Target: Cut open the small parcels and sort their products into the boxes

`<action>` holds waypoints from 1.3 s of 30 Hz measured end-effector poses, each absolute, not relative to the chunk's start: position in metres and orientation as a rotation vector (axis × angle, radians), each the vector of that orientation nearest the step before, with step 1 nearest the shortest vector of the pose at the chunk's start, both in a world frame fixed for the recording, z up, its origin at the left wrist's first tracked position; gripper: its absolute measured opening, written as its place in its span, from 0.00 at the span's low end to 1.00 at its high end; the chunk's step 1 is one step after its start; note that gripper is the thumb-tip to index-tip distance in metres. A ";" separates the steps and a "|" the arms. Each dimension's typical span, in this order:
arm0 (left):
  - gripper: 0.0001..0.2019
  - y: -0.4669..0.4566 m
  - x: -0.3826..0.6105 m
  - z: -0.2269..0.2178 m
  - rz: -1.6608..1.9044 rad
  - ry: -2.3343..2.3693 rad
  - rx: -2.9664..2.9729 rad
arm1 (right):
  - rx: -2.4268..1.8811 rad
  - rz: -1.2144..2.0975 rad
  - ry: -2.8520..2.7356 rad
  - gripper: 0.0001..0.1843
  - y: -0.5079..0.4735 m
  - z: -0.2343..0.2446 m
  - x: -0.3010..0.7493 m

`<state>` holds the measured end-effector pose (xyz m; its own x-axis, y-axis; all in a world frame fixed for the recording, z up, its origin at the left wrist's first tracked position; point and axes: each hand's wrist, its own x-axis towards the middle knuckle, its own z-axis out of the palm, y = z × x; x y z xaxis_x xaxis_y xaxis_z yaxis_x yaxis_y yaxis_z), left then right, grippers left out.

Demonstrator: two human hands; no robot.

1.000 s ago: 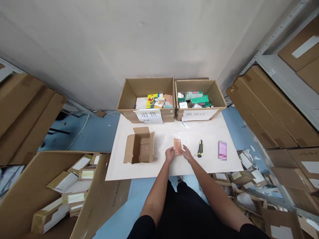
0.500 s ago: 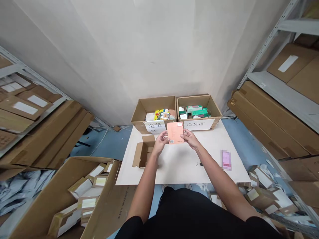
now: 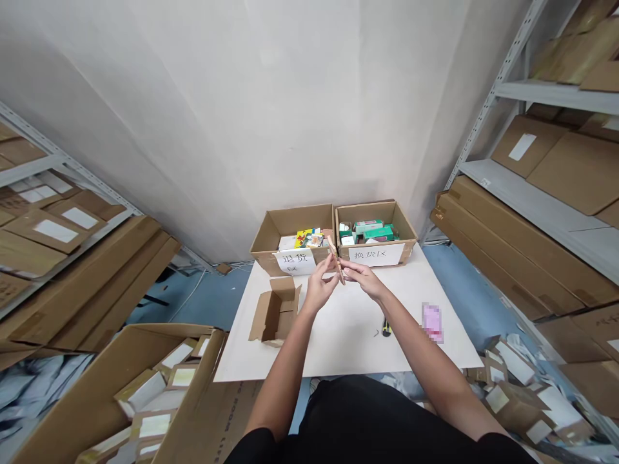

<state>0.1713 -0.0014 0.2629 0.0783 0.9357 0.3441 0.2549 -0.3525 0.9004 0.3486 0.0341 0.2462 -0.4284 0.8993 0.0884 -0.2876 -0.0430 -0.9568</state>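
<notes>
A thin orange-pink book point(image 3: 337, 261) is held up over the table, turned nearly edge-on to me. My left hand point(image 3: 321, 283) grips its left side with the thumb and fingers. My right hand point(image 3: 363, 278) closes on the other side, fingertips against the cover. Behind the book stand two cardboard boxes with handwritten paper labels. The left box point(image 3: 264, 260) contains books and printed items, the right box point(image 3: 409, 240) green and white packs. A small opened carton point(image 3: 261, 317) sits on the table left of my left forearm.
On the white table point(image 3: 348, 341) a box cutter point(image 3: 385, 327) lies beside my right forearm, and a blurred pink item point(image 3: 432, 322) is farther right. A large carton of parcels point(image 3: 130, 341) stands at lower left. Shelves point(image 3: 570, 93) with boxes flank both sides.
The book has turned from its flat back cover with a barcode to nearly edge-on, both hands still on it. My view has shifted slightly, and the box cutter now shows more fully.
</notes>
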 end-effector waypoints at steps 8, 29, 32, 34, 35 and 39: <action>0.40 0.015 0.148 0.254 1.342 1.126 1.319 | -0.872 1.396 -1.224 0.35 0.047 0.232 0.361; 0.34 0.034 0.148 0.256 1.438 1.142 1.280 | -0.756 1.457 -1.235 0.35 0.074 0.229 0.330; 0.37 0.050 0.121 0.250 1.385 1.112 1.215 | -0.865 1.386 -1.181 0.39 0.096 0.218 0.321; 0.37 0.063 0.107 0.240 1.378 1.194 1.179 | -0.873 1.410 -1.184 0.39 0.109 0.211 0.313; 0.37 0.070 0.102 0.234 1.388 1.249 1.157 | -0.879 1.414 -1.182 0.38 0.115 0.208 0.309; 0.33 0.109 0.088 0.216 1.451 1.376 1.119 | -0.917 1.360 -1.179 0.36 0.153 0.201 0.283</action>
<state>0.0883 0.1094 0.2161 -0.2643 0.9624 0.0626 0.0112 -0.0618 0.9980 0.2829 0.1525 0.2008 -0.1391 0.9864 0.0873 -0.2266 0.0541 -0.9725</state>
